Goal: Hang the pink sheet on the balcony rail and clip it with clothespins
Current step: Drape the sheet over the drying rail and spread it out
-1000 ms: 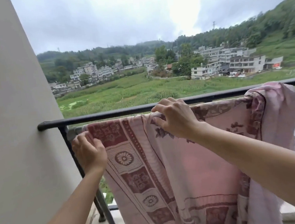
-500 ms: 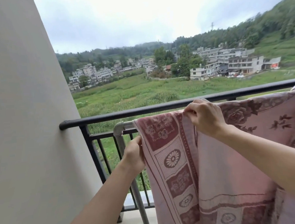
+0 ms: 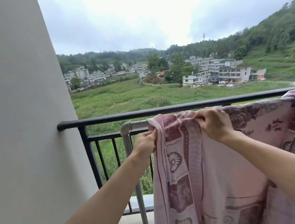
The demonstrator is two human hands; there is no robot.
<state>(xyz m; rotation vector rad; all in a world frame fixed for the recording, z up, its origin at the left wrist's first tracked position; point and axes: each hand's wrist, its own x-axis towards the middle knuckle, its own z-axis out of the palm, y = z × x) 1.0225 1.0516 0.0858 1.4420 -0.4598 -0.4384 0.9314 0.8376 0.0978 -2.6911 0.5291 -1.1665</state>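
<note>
Two hands: both are on the cloth. The left hand (image 3: 144, 144) pinches the left hem just below the bar; the right hand (image 3: 213, 124) has its fingers curled over the top fold.
Sheet: the pink woven sheet with dark-rose flower borders (image 3: 227, 176) is draped over the grey metal pipe rail (image 3: 135, 126) and hangs down the near side. Its right end runs out of view.
Rails: the pipe sits just below and to the near side of the black metal balcony handrail (image 3: 143, 113). The pipe's left elbow is bare.
Step in hand: judged to be hanging, with the left edge being spread and squared along the pipe.
Clothespins: none visible; clipping has not begun.
Next move: likely pulling the hem left to flatten the bunched fold. One hand must then be freed to fetch pins while the other steadies the cloth.
</note>
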